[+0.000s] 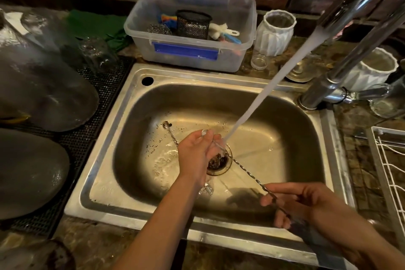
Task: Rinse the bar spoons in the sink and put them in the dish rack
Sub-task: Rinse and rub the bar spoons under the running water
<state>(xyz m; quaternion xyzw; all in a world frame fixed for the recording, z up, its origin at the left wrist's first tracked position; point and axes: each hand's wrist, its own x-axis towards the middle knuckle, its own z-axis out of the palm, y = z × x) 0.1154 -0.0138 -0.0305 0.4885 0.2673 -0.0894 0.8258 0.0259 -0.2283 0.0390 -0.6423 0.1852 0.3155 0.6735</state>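
Right hand [291, 204], near right over the stainless steel sink's [131, 103] front rim: fingers pinched on the handle end of a long twisted-stem steel bar spoon [247, 171]. Its axis runs from there up-left to the drain. Left hand [197, 151], mid-basin, closed round the spoon's far end under the tap stream [263, 94]. Second spoon [169, 130] lies loose on the basin floor, far left of the left hand. White wire dish rack [388, 160] at right edge, nearer the right hand; likely that hand carries across.
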